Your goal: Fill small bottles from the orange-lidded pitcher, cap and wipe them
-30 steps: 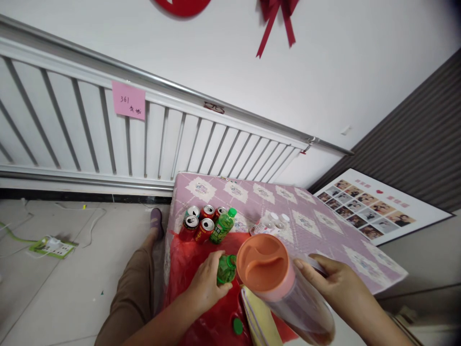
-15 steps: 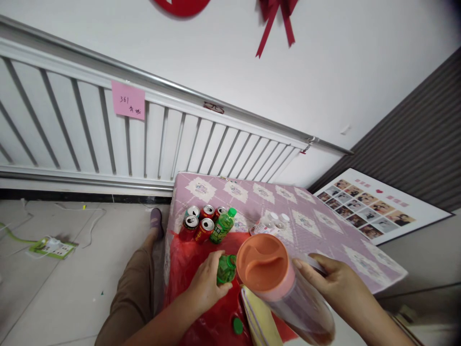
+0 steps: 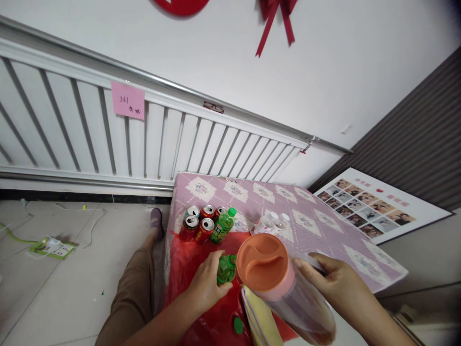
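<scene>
My left hand [image 3: 207, 282] gripped a green bottle [image 3: 225, 270] above the red plastic [image 3: 185, 259], while my right hand [image 3: 334, 281] clasped a clear pitcher [image 3: 300, 310] by its handle, tilted so that its orange lid [image 3: 262, 262] sat right beside the bottle's top. A loose green cap [image 3: 238, 325] and a yellow cloth [image 3: 260, 315] lay near; beyond stood five opened cans [image 3: 204, 230] and a second, capped bottle [image 3: 222, 227].

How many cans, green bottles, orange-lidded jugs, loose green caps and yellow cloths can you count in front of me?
Cans: 5
Green bottles: 2, one in the left hand
Orange-lidded jug: 1, in the right hand
Loose green cap: 1
Yellow cloth: 1
Total: 10
</scene>
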Demonstrator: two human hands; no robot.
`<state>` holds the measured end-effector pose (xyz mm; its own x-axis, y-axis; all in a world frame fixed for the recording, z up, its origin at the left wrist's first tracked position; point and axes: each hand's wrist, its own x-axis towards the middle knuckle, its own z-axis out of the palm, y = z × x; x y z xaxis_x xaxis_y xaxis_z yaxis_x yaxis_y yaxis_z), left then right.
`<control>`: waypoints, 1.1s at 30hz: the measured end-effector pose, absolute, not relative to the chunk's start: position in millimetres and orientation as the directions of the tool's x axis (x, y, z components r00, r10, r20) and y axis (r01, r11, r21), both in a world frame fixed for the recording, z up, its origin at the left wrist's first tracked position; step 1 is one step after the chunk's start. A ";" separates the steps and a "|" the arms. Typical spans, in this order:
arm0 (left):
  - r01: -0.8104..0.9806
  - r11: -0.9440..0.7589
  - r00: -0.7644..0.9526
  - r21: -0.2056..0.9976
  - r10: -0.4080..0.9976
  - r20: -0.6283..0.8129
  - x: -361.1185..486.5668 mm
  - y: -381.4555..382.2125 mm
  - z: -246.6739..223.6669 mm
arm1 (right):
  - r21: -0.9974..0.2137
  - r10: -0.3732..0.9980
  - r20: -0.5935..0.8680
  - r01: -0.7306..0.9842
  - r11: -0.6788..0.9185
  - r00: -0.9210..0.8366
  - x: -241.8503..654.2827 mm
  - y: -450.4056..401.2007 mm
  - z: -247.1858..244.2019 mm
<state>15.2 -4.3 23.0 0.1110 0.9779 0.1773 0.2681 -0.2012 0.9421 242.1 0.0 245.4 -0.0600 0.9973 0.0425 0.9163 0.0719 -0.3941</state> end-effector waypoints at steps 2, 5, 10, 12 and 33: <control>0.275 -0.195 0.110 0.941 0.979 0.171 15.3 -4.6 23.6 | -0.386 0.998 0.038 0.921 0.061 -0.050 240.6 -0.2 246.2; 0.283 -0.188 0.110 0.940 0.980 0.163 15.5 -5.0 24.9 | -0.385 0.999 0.023 0.922 0.051 -0.046 238.0 -1.3 248.4; 0.277 -0.190 0.105 0.942 0.980 0.166 15.3 -5.3 25.6 | -0.387 0.998 0.025 0.920 0.059 -0.053 233.5 -3.5 252.7; 0.272 -0.186 0.103 0.944 0.981 0.163 15.2 -5.2 25.3 | -0.391 0.997 0.041 0.918 0.071 -0.060 232.6 -3.8 253.5; 0.267 -0.188 0.105 0.945 0.981 0.165 14.9 -5.3 25.4 | -0.366 0.982 0.159 0.918 0.151 -0.098 235.5 -0.5 252.2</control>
